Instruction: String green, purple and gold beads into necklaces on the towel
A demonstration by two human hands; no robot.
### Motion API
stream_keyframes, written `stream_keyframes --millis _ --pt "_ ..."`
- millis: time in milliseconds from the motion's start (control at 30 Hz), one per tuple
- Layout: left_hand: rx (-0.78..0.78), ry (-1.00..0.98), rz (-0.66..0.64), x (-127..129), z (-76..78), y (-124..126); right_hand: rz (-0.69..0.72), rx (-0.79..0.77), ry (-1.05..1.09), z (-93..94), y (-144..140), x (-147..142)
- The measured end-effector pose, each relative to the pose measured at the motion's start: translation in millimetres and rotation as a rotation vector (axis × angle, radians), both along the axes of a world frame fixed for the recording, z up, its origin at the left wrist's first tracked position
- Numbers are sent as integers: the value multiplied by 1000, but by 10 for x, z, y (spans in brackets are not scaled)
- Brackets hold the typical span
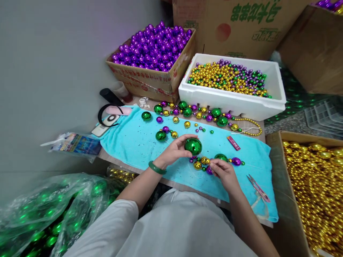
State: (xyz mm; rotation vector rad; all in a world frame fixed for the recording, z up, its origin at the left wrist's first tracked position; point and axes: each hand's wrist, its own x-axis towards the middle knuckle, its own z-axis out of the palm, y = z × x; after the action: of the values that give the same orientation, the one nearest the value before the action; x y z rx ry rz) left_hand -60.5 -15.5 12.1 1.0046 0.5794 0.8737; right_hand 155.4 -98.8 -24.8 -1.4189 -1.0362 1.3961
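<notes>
My left hand [179, 149], with a green bangle on the wrist, is closed around a large shiny green ball [193, 146] above the turquoise towel [128, 142]. To its right, my right hand [223, 170] pinches at the end of a short run of gold and purple beads [197, 165]; exactly what sits between the fingertips is too small to make out. Just behind that hand lie another green ball [221, 157] and a purple ball [236, 161] on a thin string. A small cluster with a green ball [160, 136] rests left of my left hand.
A finished-looking bead strand [187, 111] runs along the towel's back edge, by loose balls. Scissors [258, 188] lie at right. Behind stand a carton of purple balls [144, 84] and a white foam box [230, 103]; a carton of gold beads [292, 178] is at right.
</notes>
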Motion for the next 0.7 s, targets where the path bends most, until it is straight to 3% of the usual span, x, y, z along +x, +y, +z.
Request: stream_keyframes --millis 167,267,433,500,600,700 --pt "3 140 -123 144 -74 -91 -57 -64 68 15 31 -89" --pt "60 199 -170 157 -97 -87 -9 -109 95 2 7 -29" --pt "490 495 -363 104 -132 249 -25 -126 152 -74 -66 129" --pt "612 706 -310 141 -194 489 -96 -120 194 -110 -74 162" --pt "685 1092 -125 314 -334 813 -197 -78 222 -147 -64 174" --pt "707 1313 -113 547 -477 987 -242 -49 231 -159 -55 171"
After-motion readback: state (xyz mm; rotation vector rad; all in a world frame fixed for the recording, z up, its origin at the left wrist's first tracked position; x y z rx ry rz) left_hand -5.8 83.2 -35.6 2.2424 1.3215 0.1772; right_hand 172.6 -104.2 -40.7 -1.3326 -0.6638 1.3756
